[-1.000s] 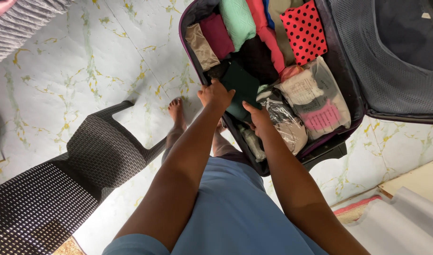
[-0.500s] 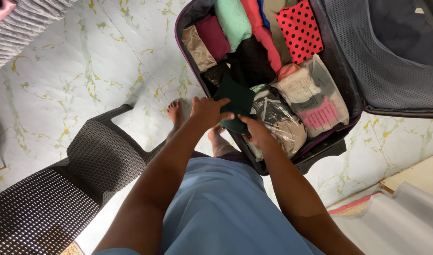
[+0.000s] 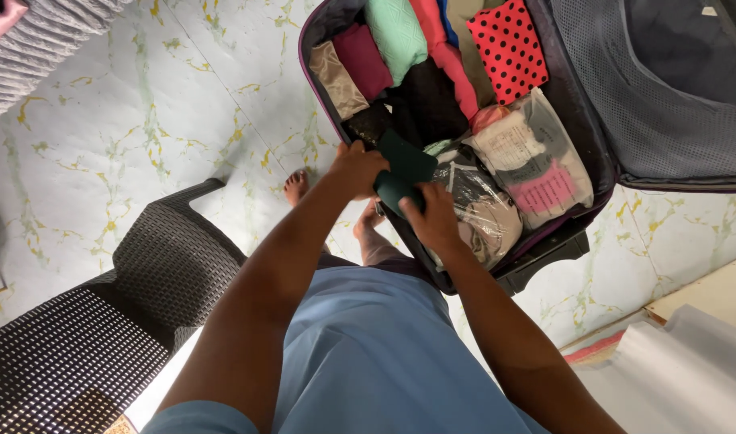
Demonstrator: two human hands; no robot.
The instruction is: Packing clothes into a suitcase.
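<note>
A dark green folded cloth (image 3: 405, 165) is held over the near corner of an open suitcase (image 3: 582, 120). My left hand (image 3: 356, 169) grips its left side and my right hand (image 3: 429, 215) grips its lower end, which is bent over. The suitcase holds rolled clothes: a beige roll (image 3: 338, 79), a maroon roll (image 3: 362, 51), a mint green roll (image 3: 398, 35), a black piece (image 3: 431, 103) and a red cloth with black dots (image 3: 509, 48). Clear plastic bags of clothes (image 3: 531, 161) lie beside my right hand.
A dark woven plastic chair (image 3: 103, 313) stands at the lower left on the marble-pattern floor (image 3: 143, 104). The suitcase's mesh lid (image 3: 665, 88) lies open at the right. My bare feet (image 3: 296, 186) stand by the case. A grey ribbed fabric (image 3: 30, 48) is at the top left, a white sheet (image 3: 689, 378) at the lower right.
Both hands have drawn the green cloth toward me and folded its lower end over; my right hand has shifted up onto the fold.
</note>
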